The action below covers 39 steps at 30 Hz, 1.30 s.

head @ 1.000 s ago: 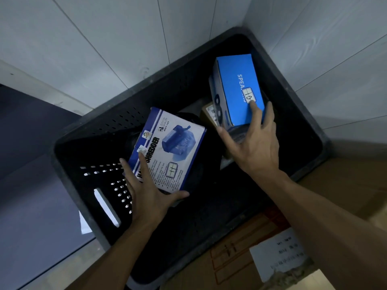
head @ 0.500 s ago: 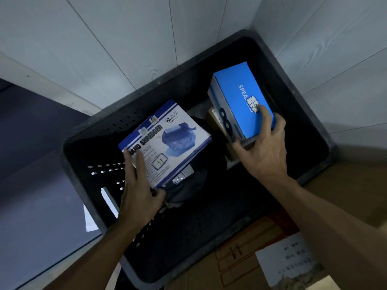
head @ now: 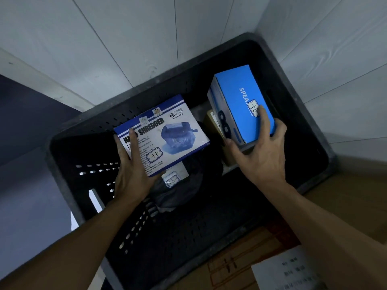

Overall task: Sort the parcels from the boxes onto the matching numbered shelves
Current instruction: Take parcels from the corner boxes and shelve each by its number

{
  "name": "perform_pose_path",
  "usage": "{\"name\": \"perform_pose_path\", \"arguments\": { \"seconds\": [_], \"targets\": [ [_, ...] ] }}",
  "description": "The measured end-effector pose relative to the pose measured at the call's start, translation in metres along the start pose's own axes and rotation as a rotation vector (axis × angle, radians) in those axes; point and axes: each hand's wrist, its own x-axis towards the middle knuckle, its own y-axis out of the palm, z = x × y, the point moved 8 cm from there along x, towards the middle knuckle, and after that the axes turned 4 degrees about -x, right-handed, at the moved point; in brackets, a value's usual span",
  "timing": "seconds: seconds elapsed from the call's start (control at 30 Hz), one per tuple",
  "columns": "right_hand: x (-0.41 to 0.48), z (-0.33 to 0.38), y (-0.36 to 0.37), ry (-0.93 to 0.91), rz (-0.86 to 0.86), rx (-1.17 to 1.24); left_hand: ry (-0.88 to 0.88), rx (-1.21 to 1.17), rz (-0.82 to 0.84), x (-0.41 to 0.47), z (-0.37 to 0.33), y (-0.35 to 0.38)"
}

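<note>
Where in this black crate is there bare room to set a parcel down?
Barest: the crate floor along the near wall, in front of the dark bag. Also the left end, between the slotted wall and the left hand. The right end beyond the speaker box looks bare but is dark. Crowded: the middle, where shredder box, bag and brown box bunch together.

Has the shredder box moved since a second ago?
Yes. The shredder box has risen and turned toward the crate's far wall, uncovering the dark bag.
</note>
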Motion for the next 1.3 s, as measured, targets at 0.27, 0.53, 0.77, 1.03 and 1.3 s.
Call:
{"name": "perform_pose_path", "arguments": {
  "seconds": [0.27,0.53,0.77,1.03,1.3],
  "targets": [
    [0.007,-0.004,0.0,0.105,-0.014,0.059,0.011,-0.063,-0.006,0.003,-0.003,-0.001],
    [0.007,-0.008,-0.001,0.175,0.013,0.073,0.131,-0.221,-0.026,0.015,-0.028,0.012],
    [0.005,-0.008,0.0,0.151,0.008,0.092,0.081,-0.289,-0.003,0.02,-0.023,0.017],
    [0.006,-0.009,0.002,0.134,-0.01,0.091,0.065,-0.302,-0.004,0.024,-0.024,0.018],
    [0.004,-0.008,0.004,0.137,-0.003,0.15,0.116,-0.262,-0.027,0.02,-0.029,0.013]
  ]
}}
